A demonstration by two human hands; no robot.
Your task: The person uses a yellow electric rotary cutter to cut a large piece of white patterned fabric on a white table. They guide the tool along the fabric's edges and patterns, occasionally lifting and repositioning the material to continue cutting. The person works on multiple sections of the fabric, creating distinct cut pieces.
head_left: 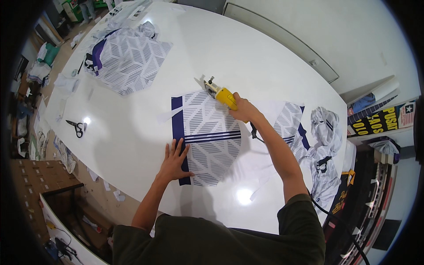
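A printed fabric piece (207,137), white with grey chevron stripes and navy bands, lies flat on the white table (247,62). My left hand (173,160) presses flat on its near left edge, fingers spread. My right hand (242,110) grips a yellow electric fabric cutter (221,94) at the piece's far edge. The cutter's black cord (256,132) trails back along my right forearm.
A stack of cut striped pieces (128,55) lies at the far left of the table. Black scissors (77,128) rest near the left edge. Crumpled printed fabric (324,145) is piled at the right. Paper scraps litter the floor (104,187) below.
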